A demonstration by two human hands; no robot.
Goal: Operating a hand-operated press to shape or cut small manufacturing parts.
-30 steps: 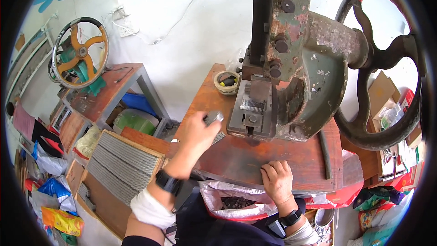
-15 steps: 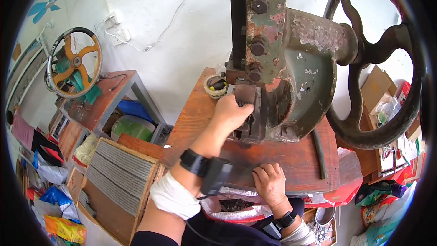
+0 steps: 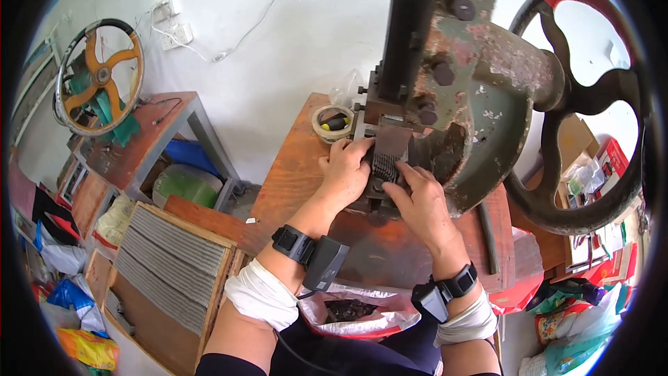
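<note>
A green, paint-worn hand press [image 3: 456, 97] stands on a wooden table. In its bed, below the rectangular metal plate [image 3: 393, 136], lies a row of small dark ridged metal pieces [image 3: 384, 166]. My left hand [image 3: 346, 173] is closed, its fingertips pressed to the left side of the row. With thumb and forefinger, my right hand [image 3: 422, 203] grips the row's near right end. The fingers partly hide the bed and what lies under them.
A tape roll [image 3: 332, 123] with a yellow-black tool inside sits left of the press. The large handwheel [image 3: 577, 97] stands at right, and a metal bar [image 3: 489, 237] lies on the table. A framed tray [image 3: 167, 257] of grey ridged rows is at left. An open bag [image 3: 351, 310] hangs below the table.
My right hand has risen from the table's front edge to the press bed. My left hand has slid to the left side of the row, baring its ridges. The view has shifted.
</note>
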